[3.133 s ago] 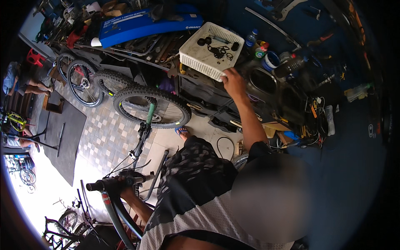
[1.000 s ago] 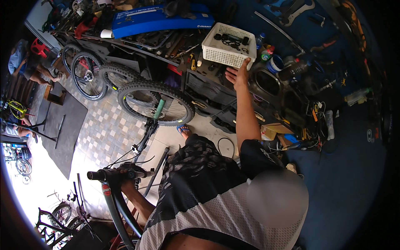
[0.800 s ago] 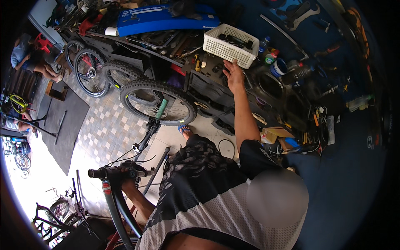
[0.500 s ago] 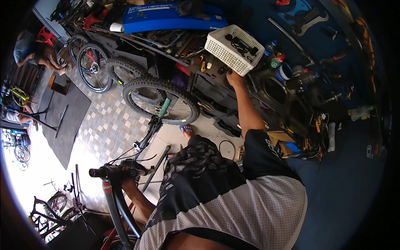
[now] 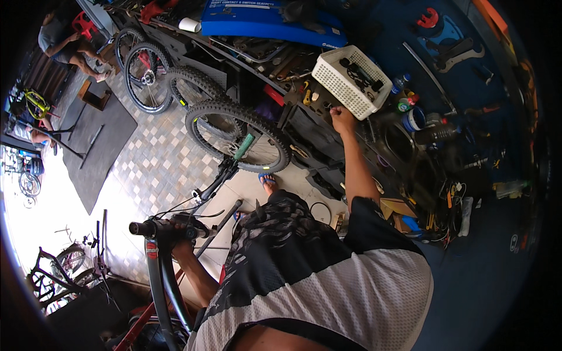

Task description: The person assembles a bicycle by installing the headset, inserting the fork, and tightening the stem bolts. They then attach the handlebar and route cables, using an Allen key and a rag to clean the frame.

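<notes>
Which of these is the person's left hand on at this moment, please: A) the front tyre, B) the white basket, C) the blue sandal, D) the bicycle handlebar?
D: the left hand is wrapped round the handlebar at the black grip, while the right hand reaches up to the workbench just below the white basket.

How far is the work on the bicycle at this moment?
Looks done: the bicycle stands on its front wheel, with the white basket of parts on the bench. In hand: the left hand grips the handlebar, and the right hand reaches just under the basket. Left: no part or tool has been picked up yet.
</notes>
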### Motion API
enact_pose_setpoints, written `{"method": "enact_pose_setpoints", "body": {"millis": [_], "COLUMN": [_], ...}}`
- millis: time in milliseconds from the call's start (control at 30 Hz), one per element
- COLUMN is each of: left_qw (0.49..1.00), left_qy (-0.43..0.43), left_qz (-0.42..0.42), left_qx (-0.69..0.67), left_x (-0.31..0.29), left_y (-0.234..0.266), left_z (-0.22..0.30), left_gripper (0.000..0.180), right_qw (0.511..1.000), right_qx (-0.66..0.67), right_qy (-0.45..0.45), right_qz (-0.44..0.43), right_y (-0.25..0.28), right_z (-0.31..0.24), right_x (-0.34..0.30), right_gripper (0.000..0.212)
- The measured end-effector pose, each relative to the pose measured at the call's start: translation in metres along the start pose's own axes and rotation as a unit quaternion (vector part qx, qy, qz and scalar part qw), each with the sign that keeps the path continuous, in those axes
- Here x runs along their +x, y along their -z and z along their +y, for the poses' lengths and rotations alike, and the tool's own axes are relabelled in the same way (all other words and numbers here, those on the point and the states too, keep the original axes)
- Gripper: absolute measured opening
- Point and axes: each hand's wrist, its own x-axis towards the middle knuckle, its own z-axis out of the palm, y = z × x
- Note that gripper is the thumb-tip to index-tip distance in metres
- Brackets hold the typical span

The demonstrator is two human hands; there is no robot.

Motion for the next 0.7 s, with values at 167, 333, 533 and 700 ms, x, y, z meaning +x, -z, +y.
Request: {"method": "enact_pose_setpoints", "body": {"millis": [167,333,533,700], "left_qw": [1.000,0.999,0.999,0.999], "left_qy": [0.000,0.026,0.021,0.012], "left_qz": [0.015,-0.036,-0.042,0.037], "left_qx": [0.011,-0.002,-0.001,0.018], "left_x": [0.001,0.002,0.005,0.003], "left_y": [-0.003,-0.003,-0.002,-0.012], "left_z": [-0.001,0.002,0.000,-0.007], "left_gripper": [0.033,0.032,0.032,0.028], "right_qw": [0.921,0.813,0.789,0.778], "right_qx": [0.351,0.526,0.492,0.420], "right_qy": [0.020,0.047,0.232,0.345], "right_qz": [-0.170,-0.245,-0.286,-0.316], "right_y": [0.015,0.010,0.019,0.031], "right_z": [-0.001,-0.015,-0.083,-0.157], "right_x": [-0.051,-0.087,-0.138,-0.194], "right_gripper": [0.011,0.014,0.018,0.028]}}
